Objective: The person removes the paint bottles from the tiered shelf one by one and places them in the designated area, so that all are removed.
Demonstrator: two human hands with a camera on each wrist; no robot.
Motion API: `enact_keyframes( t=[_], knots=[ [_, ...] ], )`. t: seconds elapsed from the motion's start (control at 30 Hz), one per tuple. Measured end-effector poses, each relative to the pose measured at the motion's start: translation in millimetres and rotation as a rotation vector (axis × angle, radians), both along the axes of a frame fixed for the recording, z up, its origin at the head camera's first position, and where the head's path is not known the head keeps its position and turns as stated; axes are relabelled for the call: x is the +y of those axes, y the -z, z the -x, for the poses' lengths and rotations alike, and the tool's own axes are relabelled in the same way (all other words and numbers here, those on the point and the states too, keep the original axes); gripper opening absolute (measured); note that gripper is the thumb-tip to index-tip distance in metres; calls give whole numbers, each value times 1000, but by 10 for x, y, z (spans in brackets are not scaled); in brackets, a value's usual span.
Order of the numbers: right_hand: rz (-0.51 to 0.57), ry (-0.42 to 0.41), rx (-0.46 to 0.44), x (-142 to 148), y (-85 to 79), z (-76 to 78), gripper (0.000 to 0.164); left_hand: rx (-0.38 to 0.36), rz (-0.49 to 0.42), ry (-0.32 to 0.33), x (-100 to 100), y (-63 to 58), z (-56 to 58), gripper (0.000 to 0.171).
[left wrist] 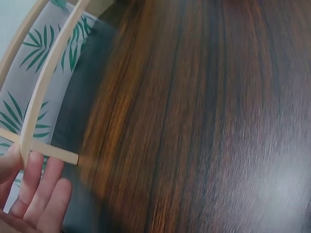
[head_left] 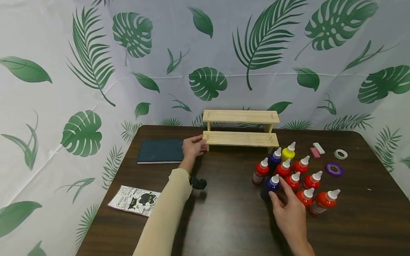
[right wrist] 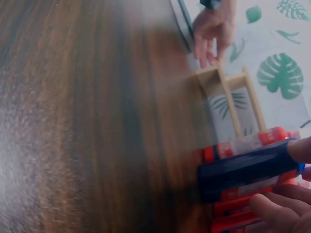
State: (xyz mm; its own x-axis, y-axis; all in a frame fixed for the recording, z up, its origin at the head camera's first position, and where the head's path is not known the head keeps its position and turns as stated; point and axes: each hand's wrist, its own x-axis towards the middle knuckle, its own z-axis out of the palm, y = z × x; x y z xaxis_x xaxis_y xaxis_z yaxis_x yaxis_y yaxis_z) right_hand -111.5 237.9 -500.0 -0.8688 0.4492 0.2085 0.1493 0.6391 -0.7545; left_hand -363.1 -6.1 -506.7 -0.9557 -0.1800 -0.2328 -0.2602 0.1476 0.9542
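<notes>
At the left end of the lower step of a two-tier wooden shelf (head_left: 240, 138), my left hand (head_left: 193, 146) pinches the board. In the left wrist view the thumb is on one side of the board (left wrist: 41, 92) and the fingers curl on the other. My right hand (head_left: 291, 213) holds a dark blue squeeze bottle (head_left: 270, 186) near its white nozzle, thumb and fingers on opposite sides. The right wrist view shows this blue bottle (right wrist: 243, 170) beside red ones. Around it stand several red bottles (head_left: 324, 202), a second blue bottle (head_left: 275, 159) and a yellow bottle (head_left: 288, 152).
A dark blue book (head_left: 160, 151) lies left of the shelf. Nearer on the left is a flat packet with black cat drawings (head_left: 136, 200). Right of the bottles lie a pink block (head_left: 314, 152), a white block (head_left: 318, 148), a white ring (head_left: 340, 154) and a purple tape roll (head_left: 333, 169).
</notes>
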Motion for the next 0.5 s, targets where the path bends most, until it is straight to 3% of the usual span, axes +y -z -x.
enact_keyframes(
  t=[0.27, 0.5],
  knots=[
    [-38, -11, 125, -6, -283, -122, 56, 99, 100, -30, 56, 23, -61, 26],
    [-137, -128, 303, 137, -733, -110, 52, 136, 170, -4, 63, 33, -95, 25]
  ],
)
